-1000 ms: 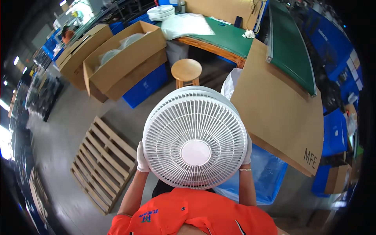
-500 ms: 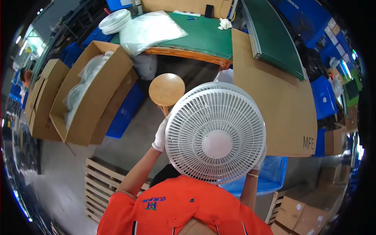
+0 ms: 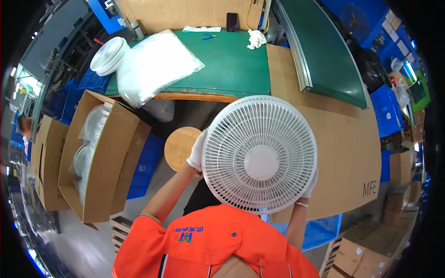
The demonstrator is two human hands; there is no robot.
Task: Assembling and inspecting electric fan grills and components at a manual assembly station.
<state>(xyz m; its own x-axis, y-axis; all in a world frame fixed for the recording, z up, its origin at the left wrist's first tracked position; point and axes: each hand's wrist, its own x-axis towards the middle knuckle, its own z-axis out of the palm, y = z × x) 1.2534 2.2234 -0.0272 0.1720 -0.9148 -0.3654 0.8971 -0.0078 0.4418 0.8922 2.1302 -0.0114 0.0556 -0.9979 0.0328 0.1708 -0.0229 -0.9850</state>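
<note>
1. One fan guard (image 3: 261,162), held up in front of the red-orange shirt (image 3: 208,245), between the left hand (image 3: 197,152) and the right hand (image 3: 311,187). Hands: white-gloved, partly open, gripping the rim from opposite sides; finger ends behind the guard, so their curl cannot be told.
2. Guard appearance: white, round, smooth-looking; narrow ribs radiate from a plain solid disc, crossed by concentric rings. Face turned toward the viewer.
3. Blue bin (image 3: 324,230), low beyond the right forearm: glossy; contents cannot be told.
4. Wooden stool (image 3: 178,149), just left of the left hand: round seat, pale grain.
5. Open carton (image 3: 110,173), left side: long, tall-walled brown cardboard; holds white round parts (image 3: 89,139) in clear, wrinkled film. Blue container (image 3: 144,167) low on its right side. Second carton (image 3: 51,162) farther left; contents cannot be told.
6. Cardboard panel (image 3: 343,162), right of the guard: broad, flat, matte brown, dark lettering near its lower right corner.
7. Table (image 3: 227,65): green top, wooden front edge. On its left part, a glossy heap of clear plastic bags (image 3: 155,65); touching it, a stack of white slotted rounds (image 3: 110,55).
8. Table rear: blue-handled pliers (image 3: 209,36), paper strip (image 3: 201,29), upright black phone (image 3: 232,22), crumpled white cloth (image 3: 256,40).
9. Conveyor (image 3: 320,51), right of table: smooth green belt, metal side rail.
</note>
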